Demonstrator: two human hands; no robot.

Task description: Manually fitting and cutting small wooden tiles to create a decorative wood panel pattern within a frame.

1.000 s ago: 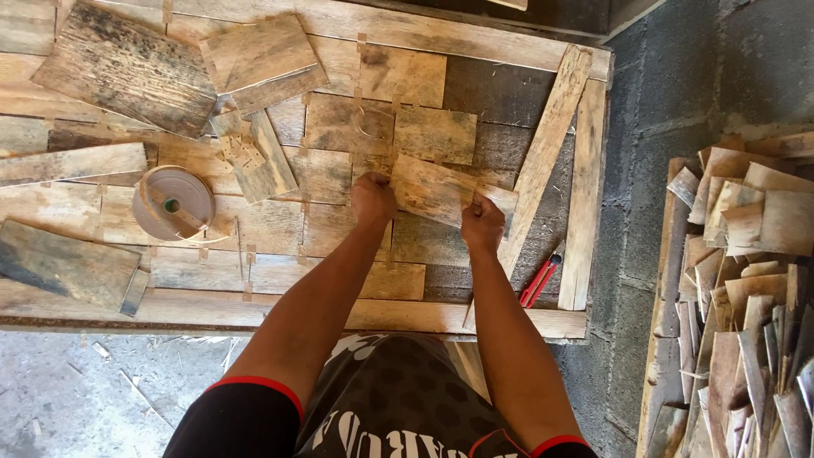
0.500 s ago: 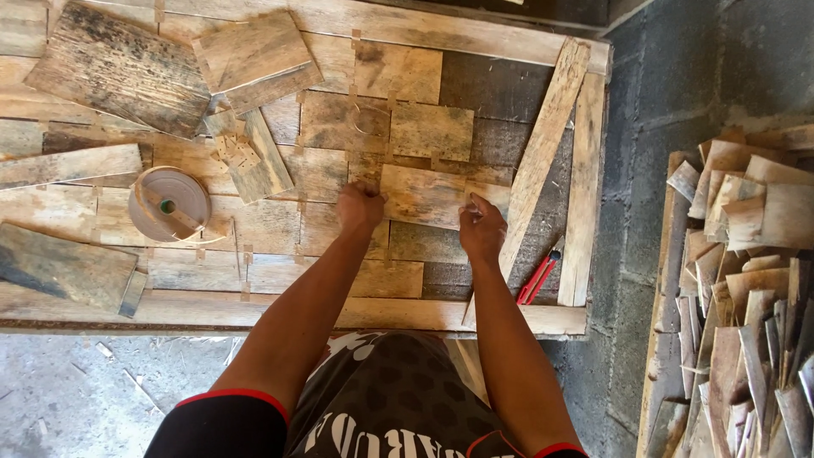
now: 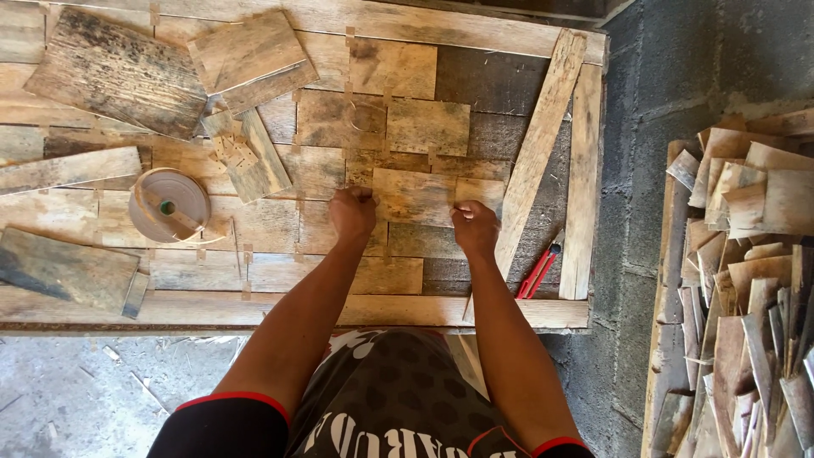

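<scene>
A flat thin wood veneer piece (image 3: 415,193) lies among other taped veneer patches on a wooden board (image 3: 254,305). My left hand (image 3: 353,212) presses on the piece's left lower corner with fingers curled. At its right lower corner my right hand (image 3: 475,227) presses down, fingers bent too. Both hands rest on the piece and lift nothing.
A roll of brown tape (image 3: 170,203) sits left of my hands, near loose veneer scraps (image 3: 246,59). A red utility knife (image 3: 539,271) lies by a slanted wooden strip (image 3: 543,136). A stack of veneer sheets (image 3: 746,280) stands at the right, beside a concrete block wall (image 3: 678,68).
The veneer piece was tilted and raised in my hands; it has been laid flat into the gap, and both hands moved down onto its lower corners.
</scene>
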